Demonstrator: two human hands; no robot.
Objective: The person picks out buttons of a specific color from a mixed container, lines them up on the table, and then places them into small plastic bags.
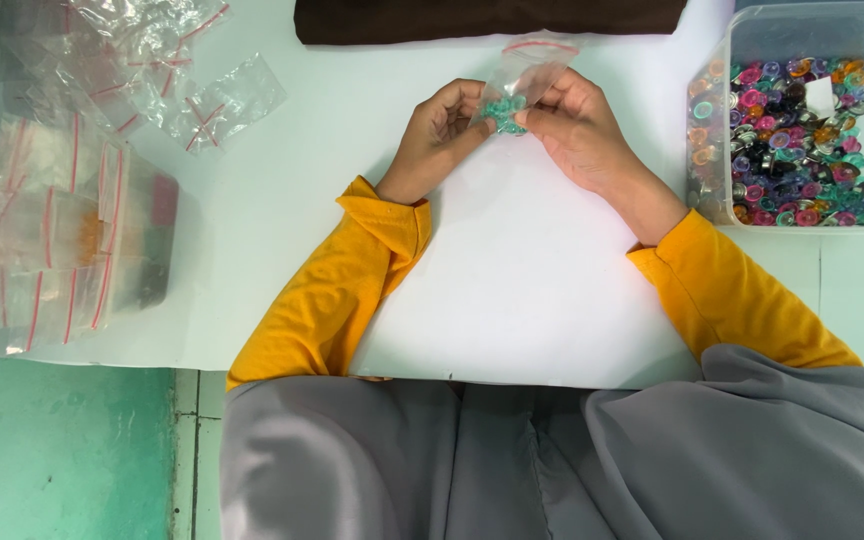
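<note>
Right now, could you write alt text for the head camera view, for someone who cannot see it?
Two hands, left hand and right hand, hold a small clear plastic zip bag with teal buttons above a white sheet. A clear plastic box of mixed coloured buttons sits right; empty bags lie left.

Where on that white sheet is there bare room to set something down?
Bare patches: between the yellow sleeves below both hands, and between the left hand and the loose clear zip bags. Crowded: the left edge's stacked bags and the clear plastic box of coloured buttons.
</note>
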